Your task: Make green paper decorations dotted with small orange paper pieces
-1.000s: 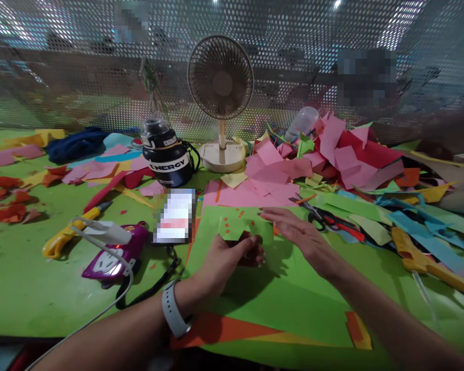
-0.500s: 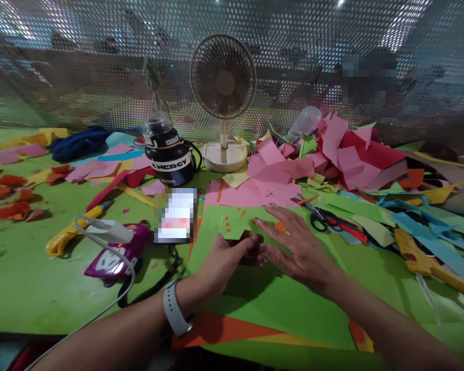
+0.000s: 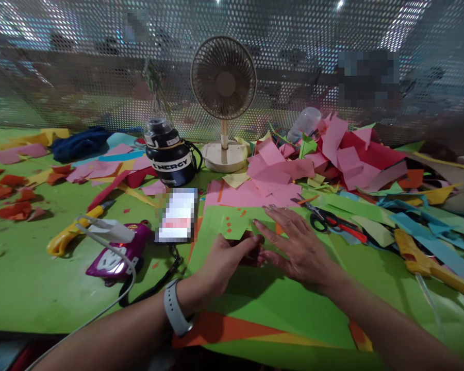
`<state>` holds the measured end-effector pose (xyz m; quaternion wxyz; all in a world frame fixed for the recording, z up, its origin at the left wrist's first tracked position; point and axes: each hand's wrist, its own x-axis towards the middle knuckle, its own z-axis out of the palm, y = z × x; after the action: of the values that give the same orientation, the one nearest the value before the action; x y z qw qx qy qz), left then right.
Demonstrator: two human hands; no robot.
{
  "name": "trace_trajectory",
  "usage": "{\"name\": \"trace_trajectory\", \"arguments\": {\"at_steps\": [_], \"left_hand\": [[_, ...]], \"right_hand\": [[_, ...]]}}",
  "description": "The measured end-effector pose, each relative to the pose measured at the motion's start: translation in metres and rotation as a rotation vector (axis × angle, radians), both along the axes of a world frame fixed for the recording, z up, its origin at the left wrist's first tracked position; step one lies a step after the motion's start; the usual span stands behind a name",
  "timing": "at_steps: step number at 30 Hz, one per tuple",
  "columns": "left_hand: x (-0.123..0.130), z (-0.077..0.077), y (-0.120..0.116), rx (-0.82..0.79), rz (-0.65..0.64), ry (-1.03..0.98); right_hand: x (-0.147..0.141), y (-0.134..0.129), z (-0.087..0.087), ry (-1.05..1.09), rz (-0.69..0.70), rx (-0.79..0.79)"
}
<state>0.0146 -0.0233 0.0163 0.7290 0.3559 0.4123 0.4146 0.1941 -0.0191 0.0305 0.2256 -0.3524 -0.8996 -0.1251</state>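
My left hand [image 3: 226,260], a pale watch band on its wrist, is closed in a pinch at the lower edge of a small light green paper piece [image 3: 237,226]. Its curled fingers are in shadow and partly hidden. Small orange paper bits [image 3: 228,224] dot this piece and the area beside it. My right hand [image 3: 296,245] is open to the right, fingers stretched out over the green paper sheets [image 3: 286,309], its thumb close to the left fingertips. An orange scrap [image 3: 279,229] shows partly behind the right fingers.
Scissors [image 3: 325,219] and a yellow-handled tool [image 3: 417,257] lie right among paper strips. Left are a phone [image 3: 177,215], a purple power socket [image 3: 119,255] with a plugged charger, and a yellow cutter [image 3: 71,232]. A dark bottle [image 3: 172,154], fan [image 3: 224,98] and pink scraps [image 3: 278,167] stand behind.
My right hand has shifted slightly, its fingers a little lower and flatter. My left hand keeps its pinch in almost the same place.
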Motion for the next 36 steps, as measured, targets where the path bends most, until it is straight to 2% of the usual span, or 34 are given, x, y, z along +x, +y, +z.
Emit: {"name": "trace_trajectory", "arguments": {"at_steps": [10,17,21,36], "left_hand": [[-0.0009,-0.0012,-0.0008,0.038,0.0,0.013],[0.0005,-0.0009,-0.0013,0.049,0.023,0.026],[0.0009,-0.0009,-0.0013,0.11,0.03,0.065],[0.0024,0.0036,-0.0012,0.213,0.086,0.116]], "right_hand": [[0.0004,-0.0018,-0.0015,0.027,-0.022,-0.09],[-0.0014,-0.0036,-0.0034,0.001,-0.026,-0.078],[-0.0025,-0.0046,-0.0052,0.002,-0.018,-0.05],[-0.0061,-0.0071,-0.0076,0.096,0.006,-0.092]]}}
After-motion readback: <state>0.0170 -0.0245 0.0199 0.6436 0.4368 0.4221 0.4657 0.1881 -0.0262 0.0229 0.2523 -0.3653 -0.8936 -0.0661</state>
